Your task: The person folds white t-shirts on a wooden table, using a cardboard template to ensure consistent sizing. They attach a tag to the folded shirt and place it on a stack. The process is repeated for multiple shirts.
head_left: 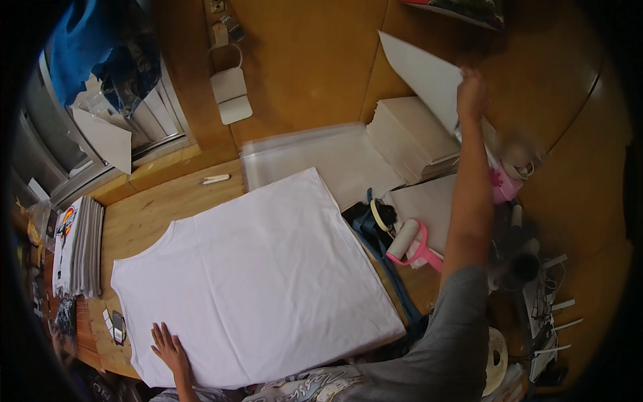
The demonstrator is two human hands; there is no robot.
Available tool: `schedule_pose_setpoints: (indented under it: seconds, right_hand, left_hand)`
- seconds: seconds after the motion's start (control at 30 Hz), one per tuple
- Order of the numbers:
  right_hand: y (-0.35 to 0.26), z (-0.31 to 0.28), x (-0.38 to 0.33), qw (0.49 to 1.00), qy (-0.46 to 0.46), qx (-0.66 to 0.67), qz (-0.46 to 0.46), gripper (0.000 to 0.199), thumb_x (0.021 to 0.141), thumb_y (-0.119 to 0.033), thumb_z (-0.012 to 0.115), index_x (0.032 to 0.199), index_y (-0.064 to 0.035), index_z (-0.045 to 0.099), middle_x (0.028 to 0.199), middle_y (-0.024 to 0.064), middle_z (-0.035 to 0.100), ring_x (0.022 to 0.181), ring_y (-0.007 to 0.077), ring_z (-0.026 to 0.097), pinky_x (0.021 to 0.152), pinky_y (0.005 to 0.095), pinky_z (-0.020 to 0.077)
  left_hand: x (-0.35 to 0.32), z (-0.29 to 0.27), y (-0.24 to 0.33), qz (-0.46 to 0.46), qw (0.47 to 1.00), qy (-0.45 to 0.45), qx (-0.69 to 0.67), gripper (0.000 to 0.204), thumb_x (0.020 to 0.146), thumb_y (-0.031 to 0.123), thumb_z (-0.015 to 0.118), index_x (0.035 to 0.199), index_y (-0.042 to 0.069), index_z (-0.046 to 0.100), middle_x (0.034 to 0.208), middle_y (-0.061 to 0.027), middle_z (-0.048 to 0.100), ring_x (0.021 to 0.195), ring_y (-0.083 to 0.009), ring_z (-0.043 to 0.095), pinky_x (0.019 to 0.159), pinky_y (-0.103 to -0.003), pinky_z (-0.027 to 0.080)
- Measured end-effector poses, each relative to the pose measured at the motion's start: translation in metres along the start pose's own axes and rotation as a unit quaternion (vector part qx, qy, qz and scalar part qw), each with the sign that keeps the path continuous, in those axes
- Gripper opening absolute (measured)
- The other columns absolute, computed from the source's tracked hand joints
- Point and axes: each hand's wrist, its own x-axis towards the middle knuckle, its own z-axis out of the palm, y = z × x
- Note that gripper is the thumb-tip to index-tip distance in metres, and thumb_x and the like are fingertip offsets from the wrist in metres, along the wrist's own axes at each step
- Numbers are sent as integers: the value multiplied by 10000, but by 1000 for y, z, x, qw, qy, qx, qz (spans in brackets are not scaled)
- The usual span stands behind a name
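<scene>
A white sleeveless shirt (254, 268) lies spread out on the wooden table, its neckline toward the left. My left hand (171, 352) rests flat on the shirt near its lower left edge, fingers spread. At the upper right my right hand (472, 97) grips the edge of a white sheet of card (422, 74), which is lifted and tilted above a stack of similar pale sheets (415, 137). My right arm is stretched far forward. Beside the stack lie clear plastic bags (305, 154), partly under the shirt's upper corner.
A pink-handled lint roller (420, 251) and a tape roll (383, 214) lie right of the shirt. Small thread snips (216, 179) rest above it. Folded shirts (80, 248) are piled at the left. Tags (231, 97) hang on the wall. A router (546, 335) stands far right.
</scene>
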Motion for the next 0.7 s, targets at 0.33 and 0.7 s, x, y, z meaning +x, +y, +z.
schedule_pose_setpoints:
  seconds: [0.33,0.7]
  right_hand:
    - [-174,-148,-187,926,-100,167,-323,99,749,-136,529,697,-53,512,679,89,482,587,242,479,522,351,389]
    - [-250,-210,-313,866,-385,294,-121,393,771,-355,528,1022,-53,529,960,138,552,895,282,519,781,361,411]
  left_hand:
    - [-32,-67,153,88,579,-309,-750,649,816,352,500,1311,67,194,1170,-187,452,1072,-265,449,863,-384,399]
    - [-18,-81,68,-33,464,-376,-801,567,655,36,664,1147,-7,386,1076,-132,502,980,-233,514,853,-348,433]
